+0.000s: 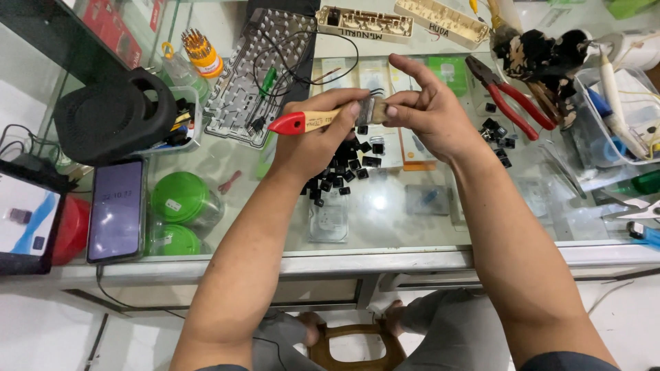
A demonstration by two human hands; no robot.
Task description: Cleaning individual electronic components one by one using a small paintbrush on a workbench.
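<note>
Seen nearest, below the table edge: a wooden stool (354,343) between the knees. Above that, the glass table (412,227), with a dark smartphone (115,209) lying flat at the left and two green round lids (180,198) just beside it. Further in, a loose heap of black keycaps (344,168) on the glass, right under the hands.

Gripped in the left hand (313,148), fingers wrapped round the handle: a small paintbrush (313,121) with a pale wooden handle and red tip, held level above the keycaps. Pinched at the bristles (371,110) by thumb and forefinger of the right hand (426,113), the other fingers spread upward (whether a keycap sat between those fingertips could not be told).

Judged as the step in hand: working or cleaning at the brush end over the heap. Called for from here, as a judgement: a steady left grip and a light pinch, kept over the glass so nothing small dropped off the edge.

Beyond the hands, red-handled pliers (512,103) to the right, a stripped keyboard frame (258,69) with thin black wires across it, and an orange screwdriver bit set (201,51) furthest back.
</note>
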